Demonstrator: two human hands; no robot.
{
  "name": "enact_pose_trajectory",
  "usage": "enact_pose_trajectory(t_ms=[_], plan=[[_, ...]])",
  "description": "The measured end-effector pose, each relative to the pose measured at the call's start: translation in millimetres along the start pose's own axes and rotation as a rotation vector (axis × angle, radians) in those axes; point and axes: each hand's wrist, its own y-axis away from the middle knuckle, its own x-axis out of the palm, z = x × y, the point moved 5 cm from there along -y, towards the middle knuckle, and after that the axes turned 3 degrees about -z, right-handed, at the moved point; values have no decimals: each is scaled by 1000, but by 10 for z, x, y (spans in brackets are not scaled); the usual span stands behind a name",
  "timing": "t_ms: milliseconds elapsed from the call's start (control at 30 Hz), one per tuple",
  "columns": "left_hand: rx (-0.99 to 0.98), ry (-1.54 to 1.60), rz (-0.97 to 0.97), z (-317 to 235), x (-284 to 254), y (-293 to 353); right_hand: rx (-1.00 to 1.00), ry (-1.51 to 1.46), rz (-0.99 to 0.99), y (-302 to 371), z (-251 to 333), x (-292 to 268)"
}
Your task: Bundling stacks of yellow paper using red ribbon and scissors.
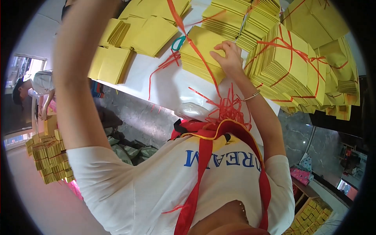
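Observation:
My right hand [230, 58], a thin bracelet on its wrist, rests with bent, spread fingers on top of a stack of yellow paper sheets [199, 53] on the white table [172, 88]. A red string [196, 47] runs diagonally over this stack and up out of the picture's top edge. My left arm [76, 78] reaches up along the left side, and its hand is out of frame. Teal-handled scissors [178, 42] lie just left of the stack.
Yellow bundles tied with red string [290, 62] pile up at the right, with loose yellow stacks [117, 47] at the upper left. Loose red strings [227, 107] lie at the table's near edge. More bundles [49, 160] stand on the floor by another person [33, 88].

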Motion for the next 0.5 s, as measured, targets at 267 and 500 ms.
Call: enact_pose_trajectory(t_ms=[267, 500], plan=[[-371, 199, -328, 991, 1446, 261, 119, -90, 52, -21, -48, -14], [6, 129, -371, 434, 1078, 352, 49, -12, 58, -36, -22, 64]])
